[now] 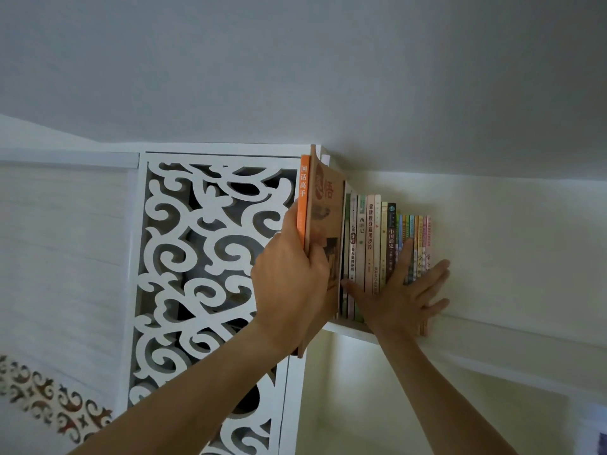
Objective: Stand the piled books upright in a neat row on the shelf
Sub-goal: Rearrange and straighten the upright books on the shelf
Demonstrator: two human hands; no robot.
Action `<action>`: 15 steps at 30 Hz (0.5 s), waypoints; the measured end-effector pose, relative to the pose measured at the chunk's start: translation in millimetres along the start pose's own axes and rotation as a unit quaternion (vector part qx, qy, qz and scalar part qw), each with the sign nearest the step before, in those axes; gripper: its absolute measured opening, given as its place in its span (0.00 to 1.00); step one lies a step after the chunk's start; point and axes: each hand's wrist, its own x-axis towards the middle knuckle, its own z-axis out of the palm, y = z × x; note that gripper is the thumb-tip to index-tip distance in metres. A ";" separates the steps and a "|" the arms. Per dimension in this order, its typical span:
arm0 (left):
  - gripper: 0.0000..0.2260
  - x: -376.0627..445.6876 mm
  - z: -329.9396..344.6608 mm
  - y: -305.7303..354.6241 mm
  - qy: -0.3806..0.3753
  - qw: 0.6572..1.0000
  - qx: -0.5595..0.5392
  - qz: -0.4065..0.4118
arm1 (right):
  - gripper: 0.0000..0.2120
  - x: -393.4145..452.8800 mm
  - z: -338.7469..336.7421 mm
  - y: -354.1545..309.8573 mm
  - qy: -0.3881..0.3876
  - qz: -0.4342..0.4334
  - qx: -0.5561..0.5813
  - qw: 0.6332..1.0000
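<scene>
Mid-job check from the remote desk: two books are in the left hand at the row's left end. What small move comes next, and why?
Probably slide the two held books rightward against the row of upright books and set them on the shelf. The left hand grips them upright with their lower edges out past the shelf's front. The right hand lies spread flat on the spines.

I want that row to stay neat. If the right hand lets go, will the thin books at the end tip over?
Probably: the thin books look slim and light, with no bookend visible beside them. The right hand lies flat against them, seemingly propping them.
</scene>
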 end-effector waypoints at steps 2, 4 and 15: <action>0.16 0.5 -1.4 -1.3 0.000 1.000 -0.005 0.003 | 0.69 -0.2 1.8 0.5 0.009 -0.003 -0.006 1.000; 0.17 -1.1 -1.2 0.2 -0.001 1.000 -0.006 0.008 | 0.68 -1.1 4.5 -1.7 0.028 -0.010 -0.013 0.999; 0.17 -12.2 -5.5 18.6 0.000 0.998 -0.061 0.035 | 0.58 5.2 15.7 2.9 0.071 -0.051 -0.049 0.995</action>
